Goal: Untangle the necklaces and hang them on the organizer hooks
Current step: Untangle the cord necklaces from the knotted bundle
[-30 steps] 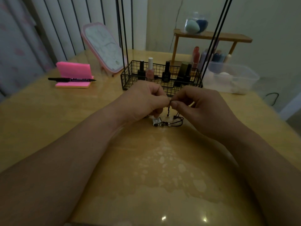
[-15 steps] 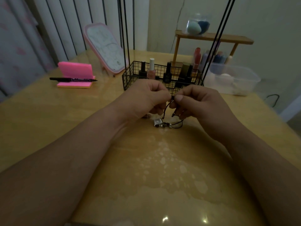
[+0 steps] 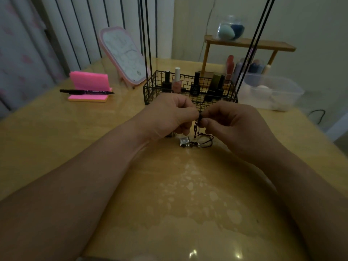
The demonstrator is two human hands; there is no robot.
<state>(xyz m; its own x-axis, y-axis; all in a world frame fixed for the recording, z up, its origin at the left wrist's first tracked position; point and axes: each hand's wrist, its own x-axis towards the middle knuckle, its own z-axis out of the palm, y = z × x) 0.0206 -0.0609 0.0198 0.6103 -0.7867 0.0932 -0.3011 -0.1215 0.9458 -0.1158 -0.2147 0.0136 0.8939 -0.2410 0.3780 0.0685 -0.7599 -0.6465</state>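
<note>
A tangle of black cord necklaces hangs between my two hands at the table's middle. Its lower part, with a square silver pendant and small beads, lies on the table. My left hand and my right hand meet fingertip to fingertip and both pinch the cord at its top, just in front of the black wire organizer. The organizer's thin black uprights rise out of the frame, so its hooks are hidden.
Nail polish bottles stand in the organizer's basket. A pink mirror and pink sticky notes with a black marker are at the back left. A wooden shelf and clear plastic box are at the back right.
Both hands have lifted the pinched cord slightly higher, so more of it hangs between them. The pendant stays on the table.
</note>
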